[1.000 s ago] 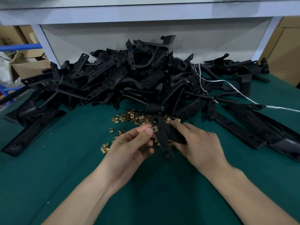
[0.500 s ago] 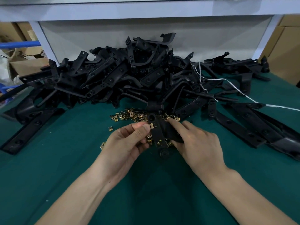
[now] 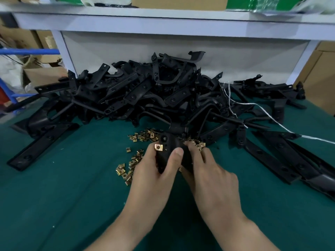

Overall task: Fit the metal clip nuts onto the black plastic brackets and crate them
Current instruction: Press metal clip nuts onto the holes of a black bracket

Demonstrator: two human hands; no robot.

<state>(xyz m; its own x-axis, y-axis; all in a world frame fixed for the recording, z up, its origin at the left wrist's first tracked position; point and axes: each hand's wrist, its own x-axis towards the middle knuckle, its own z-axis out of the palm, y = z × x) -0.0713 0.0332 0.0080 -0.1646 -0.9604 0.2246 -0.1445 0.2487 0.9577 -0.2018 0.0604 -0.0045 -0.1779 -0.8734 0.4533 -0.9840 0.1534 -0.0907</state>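
1. At the fingertips of the left hand (image 3: 154, 175): the index finger holds one brass clip nut (image 3: 158, 147) against the left edge of the black bracket (image 3: 169, 141); the thumb clamps across its face.
2. Right hand (image 3: 213, 182): fingers curled round the bracket's right side, steadying it.
3. Bracket's long axis runs away from the person, holed round end farthest; the nut sits left of that end, so seating it likely means pushing rightward.
4. Beyond: loose clip nuts (image 3: 143, 136) on the green table (image 3: 54, 196), then the bracket heap (image 3: 145, 95).
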